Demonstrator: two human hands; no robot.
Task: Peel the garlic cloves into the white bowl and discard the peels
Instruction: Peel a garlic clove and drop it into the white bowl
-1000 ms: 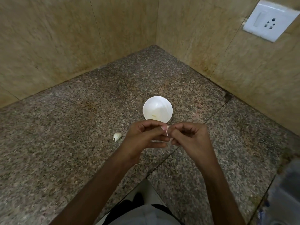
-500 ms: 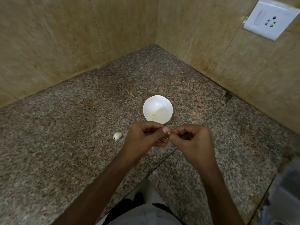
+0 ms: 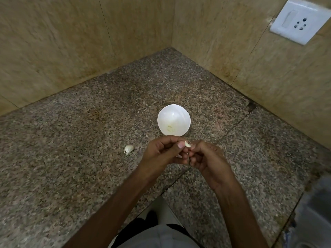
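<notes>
Garlic clove (image 3: 187, 144), where is it?

— In the air, pinched between your two hands, over the worktop (image 3: 71, 158) and just on the near side of the white bowl (image 3: 180, 111).

Hands?

— Your left hand (image 3: 161, 153) grips it between thumb and forefinger, the other fingers curled under. Your right hand (image 3: 207, 158) pinches at its right end, picking at the skin by the look of it. Can't tell how much skin is off.

Why hold it so near the bowl?

— My read: a short drop once it's bare. The bowl sits mid-worktop, toward the back corner. There are pale bits (image 3: 170, 128) inside, too small to name.

What's left?

— A second clove (image 3: 129, 149), skin on, lies on the worktop left of your left hand, apart from the bowl. A pale sliver (image 3: 179, 166) lies on the worktop under your hands, likely peel, so the peels aren't discarded yet. Roughly mid-task, I'd say.

Risk?

— It's small and slick. With a loose pinch it lands on the worktop, not in the bowl.
</notes>
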